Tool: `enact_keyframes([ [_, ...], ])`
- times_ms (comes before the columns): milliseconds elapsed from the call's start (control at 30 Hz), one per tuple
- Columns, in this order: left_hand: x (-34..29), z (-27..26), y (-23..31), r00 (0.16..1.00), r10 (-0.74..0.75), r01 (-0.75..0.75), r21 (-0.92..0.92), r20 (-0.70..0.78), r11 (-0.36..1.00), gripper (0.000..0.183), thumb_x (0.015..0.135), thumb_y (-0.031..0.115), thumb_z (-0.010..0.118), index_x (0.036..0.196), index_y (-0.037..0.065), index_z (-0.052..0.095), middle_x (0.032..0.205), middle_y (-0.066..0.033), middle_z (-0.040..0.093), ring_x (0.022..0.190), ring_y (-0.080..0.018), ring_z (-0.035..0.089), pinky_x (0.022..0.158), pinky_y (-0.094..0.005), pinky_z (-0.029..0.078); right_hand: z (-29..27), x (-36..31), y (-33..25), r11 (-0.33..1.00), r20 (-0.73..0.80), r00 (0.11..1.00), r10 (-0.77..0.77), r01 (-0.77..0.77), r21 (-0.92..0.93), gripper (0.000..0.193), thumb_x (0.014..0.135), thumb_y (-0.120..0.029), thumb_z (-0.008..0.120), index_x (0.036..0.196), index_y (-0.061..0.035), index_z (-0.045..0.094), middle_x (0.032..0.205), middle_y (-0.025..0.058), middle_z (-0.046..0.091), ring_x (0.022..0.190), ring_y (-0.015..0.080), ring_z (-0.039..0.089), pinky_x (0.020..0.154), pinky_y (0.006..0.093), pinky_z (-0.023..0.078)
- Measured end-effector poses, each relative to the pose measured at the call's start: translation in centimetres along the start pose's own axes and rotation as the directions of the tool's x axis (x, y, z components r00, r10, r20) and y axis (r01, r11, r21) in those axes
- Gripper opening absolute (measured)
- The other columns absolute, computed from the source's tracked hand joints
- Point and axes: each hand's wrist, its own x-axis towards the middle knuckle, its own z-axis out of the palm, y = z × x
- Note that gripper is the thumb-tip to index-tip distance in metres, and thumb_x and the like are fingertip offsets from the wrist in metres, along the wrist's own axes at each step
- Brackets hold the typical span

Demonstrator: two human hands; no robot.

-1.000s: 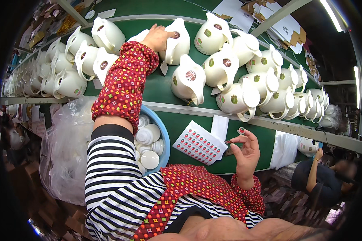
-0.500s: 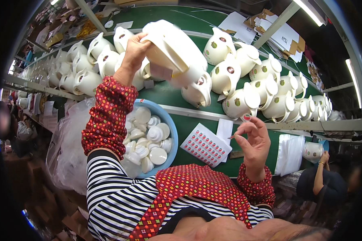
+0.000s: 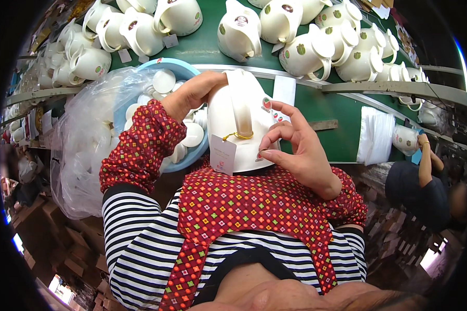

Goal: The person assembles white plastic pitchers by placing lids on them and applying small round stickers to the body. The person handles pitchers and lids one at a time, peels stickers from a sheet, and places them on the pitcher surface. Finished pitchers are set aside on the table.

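A cream jug [image 3: 221, 111] is held close in front of my apron, its handle facing up. My left hand [image 3: 194, 93] grips it at the far end; most of those fingertips are hidden behind it. From the handle a pale paper tag [image 3: 223, 155] hangs on a gold string. At the jug's right side is my right hand [image 3: 303, 147], thumb and a finger pinched on a small red sticker [image 3: 260, 155] close to the jug's wall. Another red oval sticker [image 3: 266, 103] clings to a raised fingertip. The sticker sheet [image 3: 278, 117] shows only in part behind the jug.
A blue basin [image 3: 184, 65] of white lids [image 3: 193, 135] stands left, beside a clear plastic bag [image 3: 80, 155]. Tagged jugs [image 3: 238, 31] line the green bench behind a metal rail [image 3: 399, 90]. White bags [image 3: 373, 135] lie right, near another person's hands [image 3: 424, 142] on a jug.
My left hand has brought the jug from above the bench down toward my apron. My right hand has moved left and up to the jug's side. The view has shifted.
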Motion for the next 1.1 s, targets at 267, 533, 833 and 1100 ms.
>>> enact_keyframes([
  [267, 0.4, 0.2, -0.2, 0.997, -0.052, 0.057, 0.091, -0.060, 0.994, 0.045, 0.100, 0.032, 0.063, 0.129, -0.002, 0.067, 0.115, -0.0106, 0.075, 0.094, -0.0174, 0.075, 0.079, -0.0298, 0.062, 1.3, -0.4, 0.5, 0.974, 0.015, 0.992, -0.123, 0.124, -0.190, 0.092, 0.083, 0.003, 0.075, 0.161, -0.0039, 0.027, 0.089, 0.0043, 0.071, 0.105, 0.0202, 0.061, 0.114, 0.0399, 0.033],
  [533, 0.6, 0.1, -0.1, 0.998, -0.036, 0.042, 0.121, -0.049, 0.992, 0.048, 0.096, 0.035, 0.066, 0.129, 0.001, 0.068, 0.112, -0.0093, 0.075, 0.091, -0.0160, 0.075, 0.072, -0.0286, 0.062, 2.1, -0.3, 1.4, 0.893, 0.007, 0.970, -0.243, 0.227, -0.388, 0.096, 0.080, 0.004, 0.077, 0.162, -0.0054, 0.028, 0.093, 0.0031, 0.071, 0.104, 0.0229, 0.061, 0.109, 0.0401, 0.037],
  [833, 0.2, 0.5, -0.5, 0.993, 0.026, -0.014, 0.098, -0.115, 0.995, 0.040, 0.088, 0.033, 0.066, 0.111, 0.000, 0.071, 0.100, -0.0113, 0.073, 0.083, -0.0199, 0.074, 0.064, -0.0343, 0.061, 2.1, -0.1, 3.1, 0.765, 0.044, 0.911, -0.409, 0.369, -0.527, 0.103, 0.078, -0.005, 0.087, 0.163, -0.0062, 0.028, 0.102, 0.0056, 0.067, 0.103, 0.0221, 0.060, 0.106, 0.0374, 0.042],
  [1100, -0.2, -0.4, -1.0, 0.999, 0.037, -0.040, 0.132, 0.022, 0.990, 0.046, 0.099, 0.036, 0.064, 0.125, -0.001, 0.071, 0.115, -0.0068, 0.076, 0.095, -0.0130, 0.072, 0.082, -0.0288, 0.058, 1.4, 2.0, 5.2, 0.785, -0.226, 0.856, -0.465, 0.280, -0.553, 0.129, 0.064, -0.032, 0.100, 0.162, -0.0016, 0.022, 0.139, 0.0180, 0.045, 0.130, 0.0303, 0.048, 0.114, 0.0419, 0.038],
])
